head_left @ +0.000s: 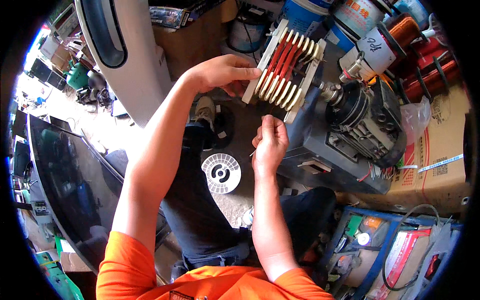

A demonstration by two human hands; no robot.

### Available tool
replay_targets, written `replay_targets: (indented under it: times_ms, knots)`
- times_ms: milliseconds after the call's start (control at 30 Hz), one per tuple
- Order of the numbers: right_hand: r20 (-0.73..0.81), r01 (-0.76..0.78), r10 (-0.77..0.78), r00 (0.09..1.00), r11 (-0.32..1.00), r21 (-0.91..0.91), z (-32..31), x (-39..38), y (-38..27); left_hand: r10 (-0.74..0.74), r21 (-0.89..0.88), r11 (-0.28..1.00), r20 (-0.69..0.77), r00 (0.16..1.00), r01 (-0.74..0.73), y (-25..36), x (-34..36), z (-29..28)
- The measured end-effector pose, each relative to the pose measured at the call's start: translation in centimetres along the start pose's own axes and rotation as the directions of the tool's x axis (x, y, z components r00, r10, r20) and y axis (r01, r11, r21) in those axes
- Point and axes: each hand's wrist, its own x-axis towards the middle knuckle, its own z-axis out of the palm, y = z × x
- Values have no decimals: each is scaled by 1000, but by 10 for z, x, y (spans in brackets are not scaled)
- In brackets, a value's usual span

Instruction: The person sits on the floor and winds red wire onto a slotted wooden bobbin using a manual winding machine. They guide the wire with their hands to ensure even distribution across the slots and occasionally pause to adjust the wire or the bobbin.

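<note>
A coil winding former (282, 72) with pale slotted rods between two flat end bars carries bands of reddish wire (286, 57). It stands tilted in front of the motor. My left hand (225, 75) closes on the former's left end bar, thumb along the edge and the other fingers partly hidden beneath. Just below the former's lower end, my right hand (270, 140) is closed in a pinch, thumb on top. A short, thin, pale end pokes out at the left of that fist; what it belongs to is too small to make out.
A dark electric motor (367, 122) sits on a grey metal box (320, 165) at right. Behind it are copper wire spools (405, 31) and paint buckets (300, 20). A slotted white disc (221, 173) lies on the floor; a blue tool crate (367, 270) stands lower right.
</note>
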Motion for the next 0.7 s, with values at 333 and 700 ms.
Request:
replay_targets:
  times_ms: [333,700]
  knots:
    - [27,-45,44,999,998,45,-1,-2,-1,27,-257,966,189,982,23,-11,-19,7]
    - [185,24,-52,981,988,153,-7,-7,5,-98,-444,895,-96,991,46,-5,-30,56]
